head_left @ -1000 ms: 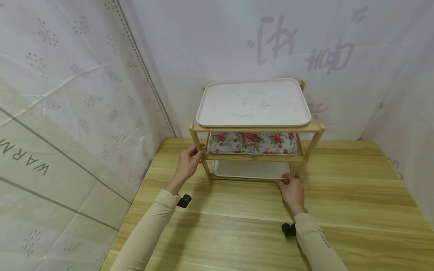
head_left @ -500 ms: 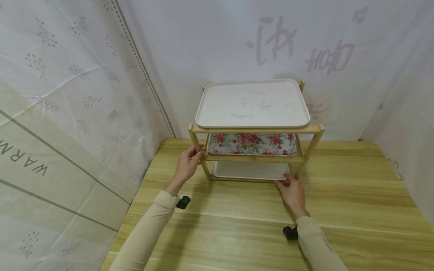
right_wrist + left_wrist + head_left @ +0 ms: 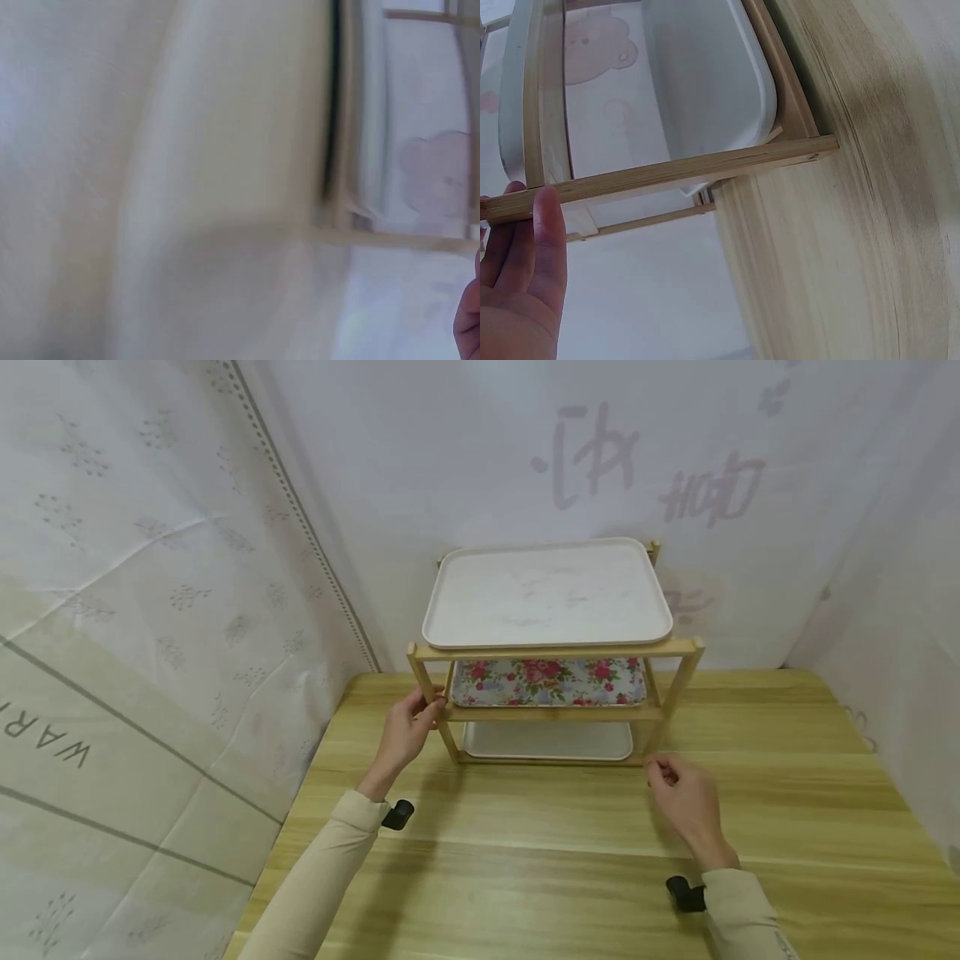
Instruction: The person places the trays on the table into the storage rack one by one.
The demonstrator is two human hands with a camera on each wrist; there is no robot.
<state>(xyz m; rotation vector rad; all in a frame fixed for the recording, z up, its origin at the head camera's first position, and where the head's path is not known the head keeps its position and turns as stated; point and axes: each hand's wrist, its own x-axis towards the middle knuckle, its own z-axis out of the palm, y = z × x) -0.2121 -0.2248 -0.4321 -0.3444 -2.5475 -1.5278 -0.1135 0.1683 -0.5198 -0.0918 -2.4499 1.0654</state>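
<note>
A three-tier wooden rack stands at the back of the table. A plain white tray lies on its top tier, a floral tray on the middle one, and another white tray on the bottom. My left hand grips the rack's front left post; in the left wrist view its fingers lie along a wooden bar. My right hand hovers just off the rack's front right foot, fingers loosely curled and holding nothing. The right wrist view is blurred.
The wooden table stretches bare in front of the rack. White printed sheets hang close on the left, behind and on the right, boxing the table in.
My right hand has let go of the bottom tray's front right corner and drawn back to the right and towards me. The left hand stays on the post.
</note>
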